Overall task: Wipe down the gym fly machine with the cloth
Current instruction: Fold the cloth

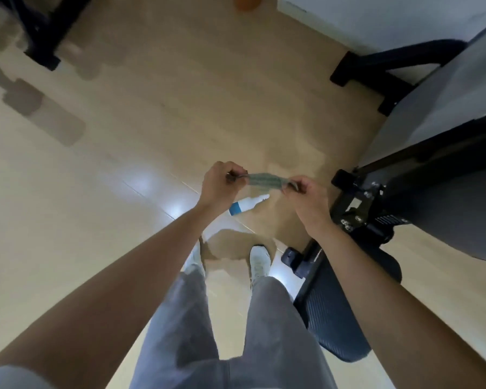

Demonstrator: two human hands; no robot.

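Note:
A small grey-green cloth (264,180) is stretched between both hands, out in front of me and well above the floor. My left hand (219,186) pinches its left end and my right hand (306,193) pinches its right end. The gym fly machine (421,189) stands at the right, with a grey padded seat, black frame and bolted bracket, close beside my right hand. A dark ribbed pad (334,318) of the machine sits lower right, next to my right leg.
A white spray bottle with a blue label (247,205) lies on the light wooden floor (124,164) below the hands. Black machine feet (359,77) reach out at upper right, another dark frame (40,37) at upper left. My white shoes (260,262) are below.

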